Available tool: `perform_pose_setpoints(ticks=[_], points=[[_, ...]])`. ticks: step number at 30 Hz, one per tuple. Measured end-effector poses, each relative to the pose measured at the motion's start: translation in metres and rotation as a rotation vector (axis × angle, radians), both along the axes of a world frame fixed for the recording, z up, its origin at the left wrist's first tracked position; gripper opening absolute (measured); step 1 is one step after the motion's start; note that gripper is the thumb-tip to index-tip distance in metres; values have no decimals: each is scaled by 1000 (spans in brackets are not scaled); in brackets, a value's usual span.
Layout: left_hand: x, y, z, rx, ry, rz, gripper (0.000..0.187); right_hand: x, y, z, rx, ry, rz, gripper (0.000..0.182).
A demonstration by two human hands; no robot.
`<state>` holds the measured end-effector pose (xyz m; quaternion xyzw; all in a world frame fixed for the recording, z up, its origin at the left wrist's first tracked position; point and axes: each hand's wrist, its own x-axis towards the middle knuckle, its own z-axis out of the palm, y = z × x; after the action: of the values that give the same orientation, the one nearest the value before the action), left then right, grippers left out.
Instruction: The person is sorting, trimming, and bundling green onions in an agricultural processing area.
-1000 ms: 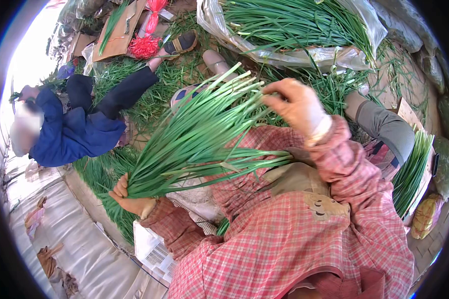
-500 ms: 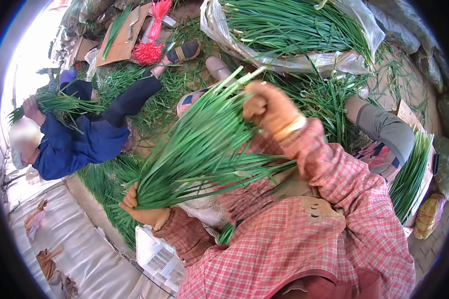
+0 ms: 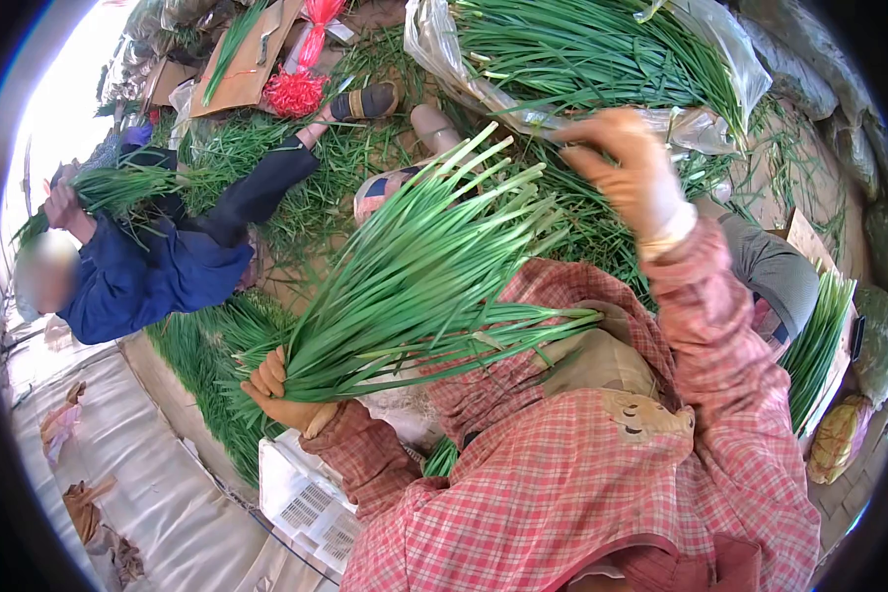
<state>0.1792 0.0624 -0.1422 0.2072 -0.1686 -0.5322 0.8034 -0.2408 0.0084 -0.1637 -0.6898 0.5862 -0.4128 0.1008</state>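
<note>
Now the right hand (image 3: pixel 633 170) is away from the greens (image 3: pixel 414 286), its blurred fingers hard to read, leaving the left hand's (image 3: pixel 286 405) wrapped fingers alone holding the bunch, fanned before the plaid shirt (image 3: pixel 553 474).

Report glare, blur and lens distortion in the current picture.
Head view: white glare washes out the upper left, above the co-worker; head view: the right hand looks slightly soft, possibly from motion; head view: fisheye-like curved frame with black corners.
</note>
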Motion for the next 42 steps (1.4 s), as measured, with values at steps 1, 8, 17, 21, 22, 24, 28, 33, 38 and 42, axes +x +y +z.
perform_pose_setpoints(ticks=[1, 8, 17, 21, 22, 24, 28, 33, 38, 42], points=[[1, 0, 0, -32, -4, -35, 42, 23, -10, 4, -19, -58, 59, 15], [-2, 2, 6, -4, -118, 11, 40, 89, -39, -9, 195, 131, -13, 17], [-21, 2, 11, -90, -107, -27, 38, 106, -41, -27, 512, -47, -79, 32], [-26, 1, 12, -79, -124, -15, 38, 104, -47, -44, 618, -572, -1, 29], [-27, 0, 13, -77, -121, -12, 38, 103, -48, -44, 605, -590, -6, 28], [-29, -1, 14, -90, -133, -11, 38, 106, -48, -47, 418, -527, -27, 22], [-29, 0, 16, -119, -162, -51, 37, 113, -23, -16, -96, 120, 141, 10], [-29, 6, 14, -41, -194, 3, 36, 121, 51, 44, -10, -661, 899, 12], [-25, 10, 12, -42, -178, -53, 35, 122, 79, 60, 258, -1014, 1455, 10], [-21, 10, 10, -72, -156, -68, 35, 84, 29, 37, -107, -210, 979, 15]])
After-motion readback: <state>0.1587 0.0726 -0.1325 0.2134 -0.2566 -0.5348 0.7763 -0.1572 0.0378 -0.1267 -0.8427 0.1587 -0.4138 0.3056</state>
